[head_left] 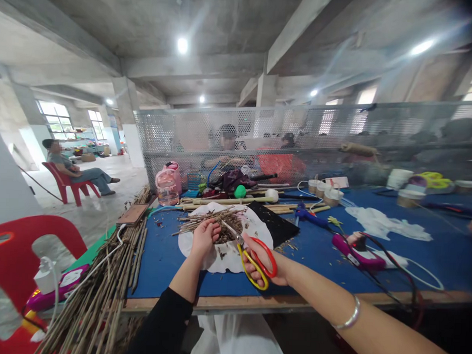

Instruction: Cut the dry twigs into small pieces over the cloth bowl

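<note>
My right hand (280, 267) grips a pair of scissors (273, 261) with red and yellow handles, fingers through the loops. Their blades point up and left, over a heap of short brown twig pieces (234, 218). My left hand (205, 238) is closed at the left of the blades, fingertips pinched together above the twigs; what lies between them is too small to make out. Longer thin twigs (185, 228) stick out leftward behind it. Heap and twigs rest on a round white sheet (225, 264) on the blue tabletop (159, 267).
Long brown sticks (101, 275) lie bundled along the left edge, a phone (132, 214) on top. Behind stand a pink-capped jug (168, 187) and a mesh partition (206, 129). A purple power strip (357, 253) with cables lies right. A person sits on a red chair (61, 184).
</note>
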`<state>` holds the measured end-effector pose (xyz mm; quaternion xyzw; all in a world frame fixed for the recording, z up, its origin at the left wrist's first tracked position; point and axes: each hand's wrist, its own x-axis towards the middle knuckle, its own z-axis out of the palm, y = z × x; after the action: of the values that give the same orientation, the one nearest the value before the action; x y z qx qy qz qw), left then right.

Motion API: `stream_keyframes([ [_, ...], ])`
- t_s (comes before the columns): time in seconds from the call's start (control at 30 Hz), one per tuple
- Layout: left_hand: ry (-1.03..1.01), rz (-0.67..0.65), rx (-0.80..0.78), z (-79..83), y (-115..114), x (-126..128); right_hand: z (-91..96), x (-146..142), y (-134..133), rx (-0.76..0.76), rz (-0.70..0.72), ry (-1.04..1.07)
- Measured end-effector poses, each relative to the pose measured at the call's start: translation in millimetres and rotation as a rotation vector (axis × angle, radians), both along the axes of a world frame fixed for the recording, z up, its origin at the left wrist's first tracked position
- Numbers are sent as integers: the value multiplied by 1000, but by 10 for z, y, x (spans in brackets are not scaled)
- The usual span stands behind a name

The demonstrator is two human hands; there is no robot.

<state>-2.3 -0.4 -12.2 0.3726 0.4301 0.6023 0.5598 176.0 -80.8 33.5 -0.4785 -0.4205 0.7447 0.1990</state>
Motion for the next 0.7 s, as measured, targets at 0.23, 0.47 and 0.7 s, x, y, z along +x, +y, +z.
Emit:
stream_keyframes([
  [0.23, 246, 34, 68, -1, -56, -27, -3, -28, -29, -35, -5, -20],
  [0.47, 81, 23, 73, -15, 10, -15, -8, -61, -51, -42, 6, -37],
  [0.7, 44, 85, 95, -40, 49, -33, -18, -83, -36, -48, -26, -48],
])
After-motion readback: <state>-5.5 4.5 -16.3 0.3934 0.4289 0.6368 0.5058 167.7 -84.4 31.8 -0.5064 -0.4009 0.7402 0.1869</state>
